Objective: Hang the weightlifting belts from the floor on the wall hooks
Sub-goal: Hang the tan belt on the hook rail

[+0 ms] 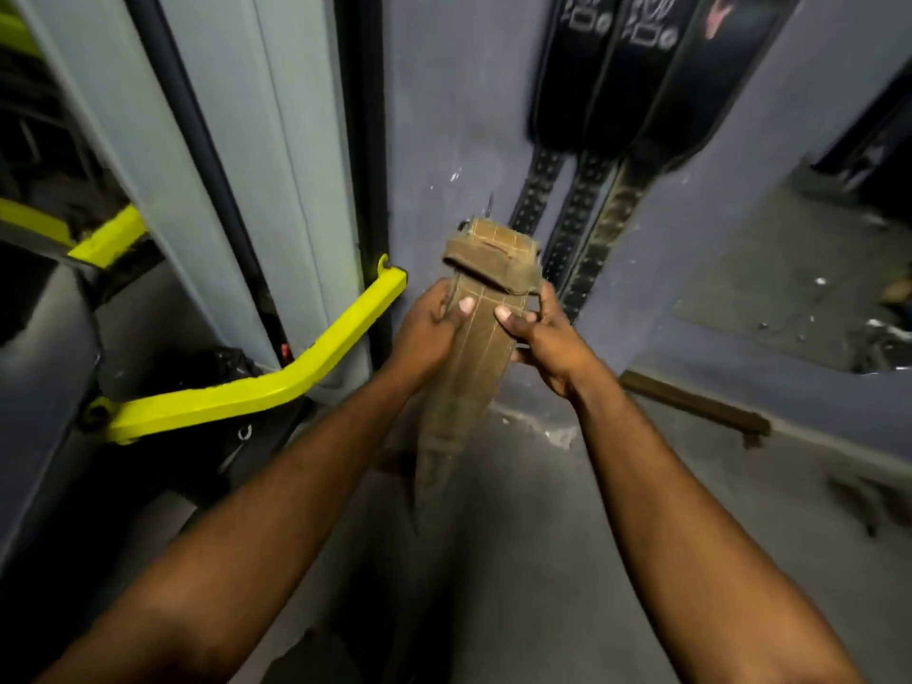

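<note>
A purple-grey wall [444, 116] fills the view, with three black belts [612, 91] hanging against it at upper right and a yellow bar [276, 382] of a machine to the left. Before the wall, above the floor [518, 560], a brown belt [474, 338] is held upright. The left hand [429, 328] and right hand [548, 338] grip it on either side, fingers wrapped around its edges and thumbs pressed on its front.

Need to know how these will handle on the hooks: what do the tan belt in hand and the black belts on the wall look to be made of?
The tan belt, held by the left hand and right hand, looks like matte suede or worn leather; pale stitch lines run its length. The black belts look like smoother leather or synthetic with a slight sheen, and their narrow tails carry rows of punched holes. Blur leaves both open.
</note>
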Tool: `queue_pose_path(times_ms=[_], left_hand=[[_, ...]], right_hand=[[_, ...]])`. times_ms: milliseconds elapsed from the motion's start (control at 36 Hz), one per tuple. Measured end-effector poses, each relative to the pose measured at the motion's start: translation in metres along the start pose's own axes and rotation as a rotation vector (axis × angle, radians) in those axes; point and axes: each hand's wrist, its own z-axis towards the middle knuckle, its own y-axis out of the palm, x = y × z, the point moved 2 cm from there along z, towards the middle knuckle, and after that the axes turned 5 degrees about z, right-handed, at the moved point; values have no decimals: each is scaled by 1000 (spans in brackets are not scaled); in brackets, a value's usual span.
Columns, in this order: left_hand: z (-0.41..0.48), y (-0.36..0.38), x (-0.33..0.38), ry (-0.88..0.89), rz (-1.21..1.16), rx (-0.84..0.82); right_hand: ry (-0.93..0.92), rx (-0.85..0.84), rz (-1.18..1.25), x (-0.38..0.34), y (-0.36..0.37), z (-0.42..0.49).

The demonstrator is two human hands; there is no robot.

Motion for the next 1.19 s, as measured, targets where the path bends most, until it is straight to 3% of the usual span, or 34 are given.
queue_pose_path(times_ms=[222, 306, 472, 722, 944, 1083, 1194], left_hand=[[41, -1, 141, 116, -263, -80], [50, -3, 180, 173, -352, -21], [68, -4, 228, 211, -459, 2], [79, 6, 259, 129, -621, -130], [84, -2, 274, 322, -593, -60], [86, -3, 276, 400, -504, 10], [87, -8, 282, 433, -469, 46]], right_hand=[[-427, 79, 80, -167, -12, -17], [-499, 101, 109, -202, -12, -23], [-587, 216, -196, -220, -10, -39], [-683, 241, -281, -248, -12, -47], [-645, 247, -416, -246, -17, -49], [-638, 480, -341, -224, -5, -35], [-655, 526, -233, -221, 5, -36]])
